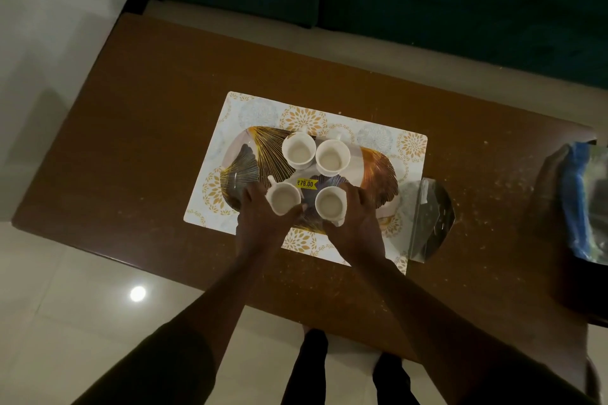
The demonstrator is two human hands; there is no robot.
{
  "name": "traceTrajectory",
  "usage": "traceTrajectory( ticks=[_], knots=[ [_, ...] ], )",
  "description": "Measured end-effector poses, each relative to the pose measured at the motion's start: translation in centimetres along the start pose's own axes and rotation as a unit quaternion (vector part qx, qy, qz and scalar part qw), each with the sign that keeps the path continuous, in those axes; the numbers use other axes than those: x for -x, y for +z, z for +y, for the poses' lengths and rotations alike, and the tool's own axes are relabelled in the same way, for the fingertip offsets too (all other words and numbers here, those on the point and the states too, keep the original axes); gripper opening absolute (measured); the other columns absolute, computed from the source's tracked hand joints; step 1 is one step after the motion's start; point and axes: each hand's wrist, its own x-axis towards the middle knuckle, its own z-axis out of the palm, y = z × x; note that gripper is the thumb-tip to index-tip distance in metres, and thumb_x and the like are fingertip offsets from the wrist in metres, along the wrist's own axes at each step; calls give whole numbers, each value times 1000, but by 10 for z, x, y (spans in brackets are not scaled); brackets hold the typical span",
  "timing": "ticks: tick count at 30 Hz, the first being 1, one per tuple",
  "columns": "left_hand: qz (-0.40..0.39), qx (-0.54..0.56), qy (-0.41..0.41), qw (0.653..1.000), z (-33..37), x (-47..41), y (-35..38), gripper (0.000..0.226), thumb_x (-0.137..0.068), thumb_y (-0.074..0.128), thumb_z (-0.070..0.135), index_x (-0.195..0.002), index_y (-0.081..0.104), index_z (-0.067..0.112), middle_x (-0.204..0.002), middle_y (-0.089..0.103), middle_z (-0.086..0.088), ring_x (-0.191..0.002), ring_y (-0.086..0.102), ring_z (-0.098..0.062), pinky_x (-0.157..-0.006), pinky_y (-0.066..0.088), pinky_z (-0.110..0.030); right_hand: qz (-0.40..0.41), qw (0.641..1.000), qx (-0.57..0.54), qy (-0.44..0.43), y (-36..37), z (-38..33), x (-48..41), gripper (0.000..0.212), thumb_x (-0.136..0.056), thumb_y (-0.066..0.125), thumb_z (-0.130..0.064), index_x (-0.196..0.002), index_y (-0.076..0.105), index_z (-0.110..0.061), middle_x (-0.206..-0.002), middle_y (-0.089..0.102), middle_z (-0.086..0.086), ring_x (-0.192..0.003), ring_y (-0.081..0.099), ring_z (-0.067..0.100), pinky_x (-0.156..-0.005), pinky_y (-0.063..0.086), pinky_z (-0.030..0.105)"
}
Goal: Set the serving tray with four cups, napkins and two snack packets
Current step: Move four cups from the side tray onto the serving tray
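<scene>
Standing over the brown counter [148, 158], the person has both hands on the near pair of cups on the serving tray [378, 171], which lies on a floral placemat [253, 108]. The left hand [263, 217] has its grip wrapped round the near-left cup [283, 199], whose handle points away to the upper left. The right hand [357, 217] has its grip closed round the near-right cup [330, 204]. Whether these two cups already rest on the tray or hang just above it cannot be told from this view. Two more white cups, the far-left cup [297, 150] and the far-right cup [332, 156], stand touching side by side at the tray's far half. A yellow price sticker [306, 183] shows between the four.

By the look of it, the cup part is all but done: four cups are on or at the tray. No napkins or snack packets lie on it yet. A clear wrapped packet [431, 223] lies just right of the placemat, and a blue-and-clear bag [582, 204] sits at the counter's right edge; what either holds is unclear.
</scene>
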Motion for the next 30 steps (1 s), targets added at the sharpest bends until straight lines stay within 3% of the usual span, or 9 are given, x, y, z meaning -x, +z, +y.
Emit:
traceTrajectory(
  ticks=[3, 6, 9, 11, 14, 16, 21, 25, 30],
  knots=[
    [-14, 2, 69, 998, -3, 0, -1, 83, -63, 86, 42, -123, 40, 6, -121, 48, -14, -106, 50, -21, -72, 51, -37, -14, 1000, 13, -23, 2, 5, -5, 68, -74, 77, -33, -131, 44, -21, -125, 56, 2, -114, 55, 17, -85, 57, 38],
    [-72, -103, 224, 966, -14, -8, -8, 87, -69, 82, 19, -143, 35, 15, -152, 30, -17, -136, 36, -37, -101, 44, -54, -12, 1000, 9, -15, 2, 4, -5, 67, -73, 77, -30, -131, 43, -22, -125, 57, 2, -113, 56, 18, -85, 57, 37],
    [-110, -152, 281, 941, -17, -16, -17, 83, -70, 67, -12, -143, 43, 22, -153, 36, -9, -133, 39, -36, -95, 51, -52, -9, 1000, -2, -9, 2, 3, -3, 66, -74, 77, -27, -131, 43, -24, -124, 57, 1, -112, 56, 15, -86, 57, 36],
    [-99, -164, 246, 950, -11, -17, -19, 77, -73, 68, -6, -141, 45, 23, -140, 51, -6, -124, 47, -31, -90, 54, -52, -4, 1000, -12, -2, 1, 1, -3, 65, -75, 76, -26, -131, 43, -25, -123, 58, 2, -110, 58, 15, -85, 57, 34],
    [-32, -165, 146, 975, -4, -16, -16, 71, -72, 77, 47, -132, 47, 20, -120, 65, -6, -111, 60, -29, -89, 53, -52, 17, 1000, -24, 6, 1, -1, -1, 67, -76, 78, -28, -134, 45, -19, -125, 58, 6, -109, 60, 16, -84, 53, 27],
    [-30, -128, 123, 984, -4, -14, -12, 77, -68, 76, 59, -127, 46, 20, -114, 68, -5, -105, 64, -27, -86, 54, -50, 24, 999, -31, 10, 2, -2, -1, 69, -76, 78, -29, -135, 45, -15, -126, 58, 8, -110, 59, 17, -85, 53, 28],
    [-57, -18, 130, 990, -8, -9, -7, 71, -75, 80, 17, -136, 46, 12, -120, 67, -12, -108, 65, -30, -87, 55, -42, 43, 998, -42, 31, 10, 1, 4, 71, -76, 80, -25, -136, 45, -11, -126, 60, 8, -112, 61, 18, -90, 55, 29],
    [-47, 52, 74, 995, 2, -7, -5, 59, -78, 78, 18, -131, 52, 15, -111, 70, -8, -98, 67, -20, -78, 49, -25, 53, 996, -53, 48, 14, -5, 2, 69, -74, 80, -30, -132, 49, -9, -121, 62, 11, -106, 63, 22, -81, 47, 21],
    [-41, 54, 72, 995, 6, -14, -6, 56, -79, 77, 19, -130, 55, 15, -114, 70, -6, -99, 66, -17, -85, 54, -34, 70, 993, -72, 62, 17, -17, -5, 71, -74, 79, -37, -131, 48, -7, -119, 64, 12, -105, 63, 22, -80, 46, 21]
  ],
)
